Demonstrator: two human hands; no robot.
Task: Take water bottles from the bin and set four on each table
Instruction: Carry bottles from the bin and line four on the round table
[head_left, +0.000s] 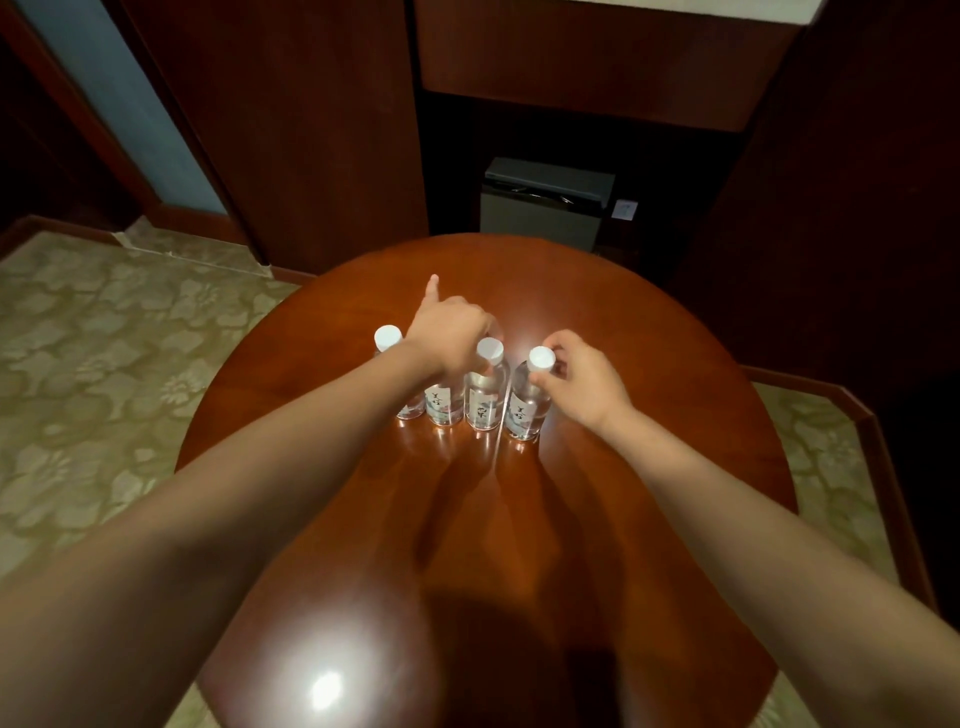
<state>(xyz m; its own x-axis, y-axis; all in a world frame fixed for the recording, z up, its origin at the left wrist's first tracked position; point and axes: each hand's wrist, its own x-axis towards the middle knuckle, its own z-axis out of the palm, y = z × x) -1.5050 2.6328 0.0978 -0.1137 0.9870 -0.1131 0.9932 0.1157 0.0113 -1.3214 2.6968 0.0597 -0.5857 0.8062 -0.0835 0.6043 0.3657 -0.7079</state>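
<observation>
Four clear water bottles with white caps stand upright in a tight row on the round wooden table. My left forearm hides most of the leftmost bottle. My left hand closes over the top of the second bottle, hiding its cap, with the index finger stuck out toward the far edge. The third bottle stands free between my hands. My right hand pinches the cap and neck of the rightmost bottle.
Behind the table, a grey box-like unit with a dark lid sits in a recess of the dark wood panelling. Patterned green carpet lies left and right of the table. Lamp glare shows on the near tabletop.
</observation>
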